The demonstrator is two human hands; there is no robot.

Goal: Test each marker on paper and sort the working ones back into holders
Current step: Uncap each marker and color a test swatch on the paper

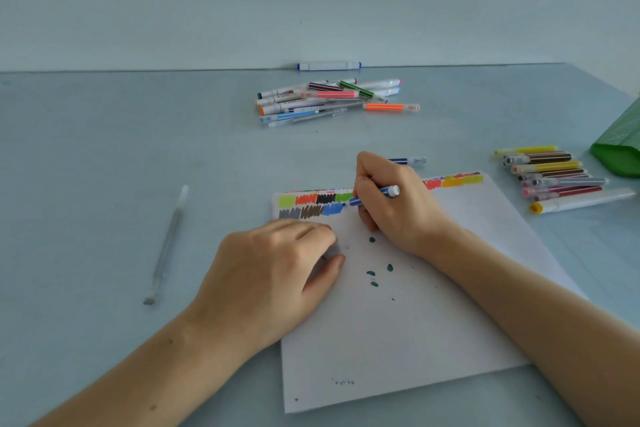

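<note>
My right hand (pixel 391 204) grips a blue striped marker (pixel 384 192), its tip on the white paper (pixel 398 322) beside a row of coloured test scribbles (pixel 311 204). My left hand (pixel 273 270) rests on the paper's left edge and pinches a small greyish cap (pixel 331 251) between thumb and fingers. A pile of markers (pixel 325 99) lies at the back. Another group of markers (pixel 554 173) lies at the right. A green holder (pixel 620 149) stands at the far right edge.
A grey pen (pixel 168 243) lies alone on the left of the table. A white marker with blue ends (pixel 329 66) lies against the back wall. A dark blue marker (pixel 408 160) lies just behind my right hand. Dark green ink blots (pixel 373 277) dot the paper.
</note>
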